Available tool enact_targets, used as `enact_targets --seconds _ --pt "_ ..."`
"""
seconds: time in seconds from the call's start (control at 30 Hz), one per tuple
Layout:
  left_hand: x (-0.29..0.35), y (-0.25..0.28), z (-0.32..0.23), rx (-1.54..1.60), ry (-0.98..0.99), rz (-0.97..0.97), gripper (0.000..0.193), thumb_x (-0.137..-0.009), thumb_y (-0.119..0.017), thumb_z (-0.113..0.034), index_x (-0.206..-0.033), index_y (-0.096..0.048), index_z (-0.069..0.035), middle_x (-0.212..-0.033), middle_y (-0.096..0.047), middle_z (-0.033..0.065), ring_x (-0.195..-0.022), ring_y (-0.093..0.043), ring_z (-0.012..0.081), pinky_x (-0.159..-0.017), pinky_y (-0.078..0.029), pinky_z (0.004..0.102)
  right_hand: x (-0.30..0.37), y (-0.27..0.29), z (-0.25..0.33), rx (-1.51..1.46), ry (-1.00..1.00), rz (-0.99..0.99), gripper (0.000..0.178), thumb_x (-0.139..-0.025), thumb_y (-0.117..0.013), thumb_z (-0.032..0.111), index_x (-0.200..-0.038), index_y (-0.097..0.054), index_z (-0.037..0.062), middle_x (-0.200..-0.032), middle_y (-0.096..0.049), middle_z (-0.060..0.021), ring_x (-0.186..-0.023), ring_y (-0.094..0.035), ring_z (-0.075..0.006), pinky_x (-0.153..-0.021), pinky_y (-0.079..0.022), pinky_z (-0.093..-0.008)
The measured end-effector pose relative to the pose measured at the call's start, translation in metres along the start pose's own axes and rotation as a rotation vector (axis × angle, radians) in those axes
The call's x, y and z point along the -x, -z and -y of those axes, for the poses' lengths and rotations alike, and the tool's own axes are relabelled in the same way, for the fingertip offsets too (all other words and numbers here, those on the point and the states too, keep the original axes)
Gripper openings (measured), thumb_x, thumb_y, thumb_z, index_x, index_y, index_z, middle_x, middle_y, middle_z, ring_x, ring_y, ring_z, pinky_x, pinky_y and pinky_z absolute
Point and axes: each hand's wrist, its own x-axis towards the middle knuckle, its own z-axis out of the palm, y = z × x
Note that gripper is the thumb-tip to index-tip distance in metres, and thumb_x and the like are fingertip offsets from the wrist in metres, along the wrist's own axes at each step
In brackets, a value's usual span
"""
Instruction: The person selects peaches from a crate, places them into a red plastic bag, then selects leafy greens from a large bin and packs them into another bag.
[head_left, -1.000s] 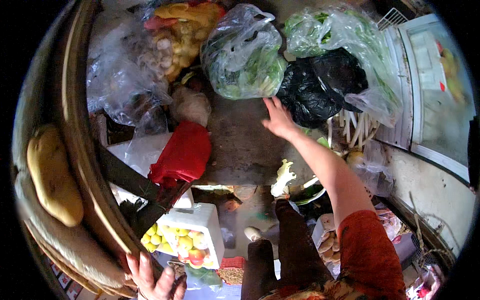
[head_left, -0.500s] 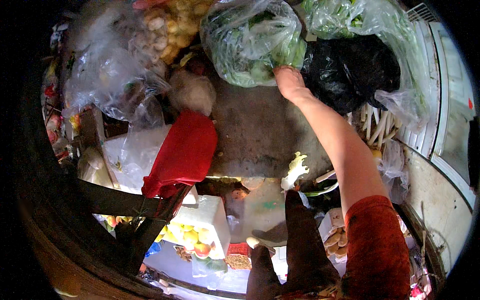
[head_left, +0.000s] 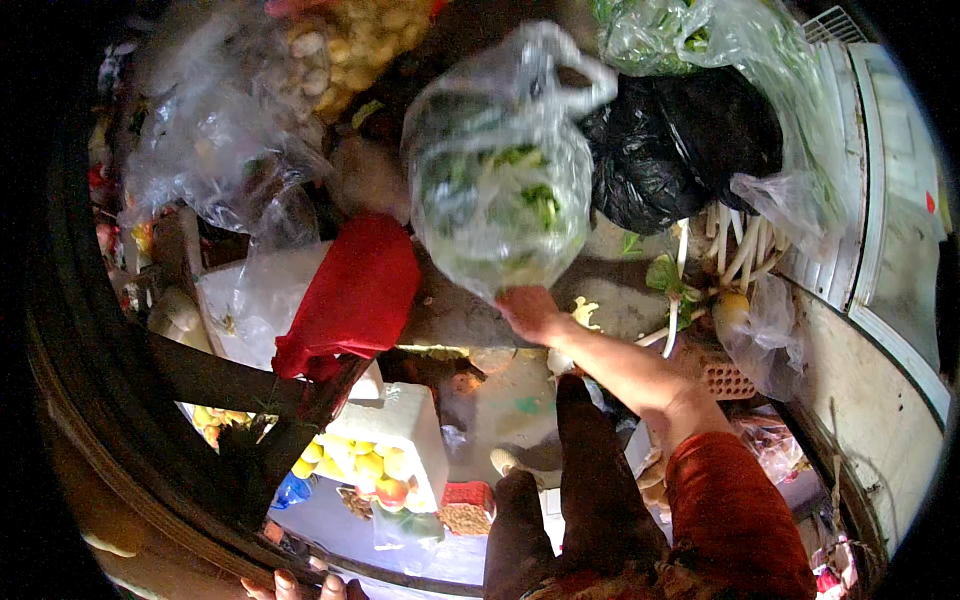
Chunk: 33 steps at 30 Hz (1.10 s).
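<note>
My right hand (head_left: 530,312) is closed on the near end of a clear plastic bag (head_left: 500,200) of leafy green vegetables. The bag stands over the grey surface (head_left: 455,315), its handle loops at the far end; motion blurs it slightly. At the lower left edge only the fingertips of my left hand (head_left: 300,588) show, spread apart beside a dark curved edge, with nothing visible in them. Just right of the bag lies a black plastic bag (head_left: 690,140). A red bag (head_left: 355,295) sits left of my right hand, and a pale leaf scrap (head_left: 584,312) lies beside my right wrist.
White stalks (head_left: 745,240) and another clear bag of greens (head_left: 660,35) are at the right. Crumpled clear plastic (head_left: 215,150) fills the far left. Below, a white foam box (head_left: 420,430) holds yellow and reddish fruit, near a red container (head_left: 466,505).
My right hand has pulled the bag of greens nearer and slightly left, uncovering dark space behind it. Left fingertips have come into view at the lower left. Leaves and stalks now show at the right.
</note>
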Motion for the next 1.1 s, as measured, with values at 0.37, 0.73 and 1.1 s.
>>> enact_targets --seconds 0.37,0.73,1.1 --pt "-0.022 0.013 0.003 0.037 0.044 -0.022 0.049 -0.088 -0.046 -0.031 -0.134 -0.038 -0.017 -0.137 -0.043 0.0144 -0.126 -0.035 0.0478 -0.1 -0.016 0.0735 0.125 0.0 0.041 -0.317 -0.159 -0.045 0.019 -0.083 -0.056 0.018 -0.092 -0.06 0.002 -0.087 -0.057 -0.018 -0.08 -0.059 -0.0345 -0.074 -0.048 -0.0454" --pt "-0.075 0.022 0.01 0.056 0.089 -0.037 0.059 -0.08 -0.049 -0.032 -0.136 -0.042 -0.015 -0.141 -0.034 0.0211 -0.131 -0.029 0.0462 -0.103 -0.015 0.0708 0.067 0.038 0.057 -0.221 -0.176 0.124 0.056 -0.08 -0.066 0.03 -0.126 -0.047 0.0054 -0.104 -0.06 -0.0198 -0.103 -0.056 -0.0311 -0.096 -0.039 -0.0466" --pt "-0.112 0.027 0.007 0.189 0.132 -0.131 0.053 -0.075 -0.052 -0.024 -0.126 -0.054 -0.008 -0.137 -0.039 0.028 -0.13 -0.033 0.0469 -0.105 -0.019 0.0651 0.173 0.02 0.079 -0.299 -0.228 0.26 0.034 -0.083 -0.051 0.012 -0.116 -0.06 0.0131 -0.101 -0.065 -0.0188 -0.096 -0.061 -0.036 -0.086 -0.047 -0.0443"
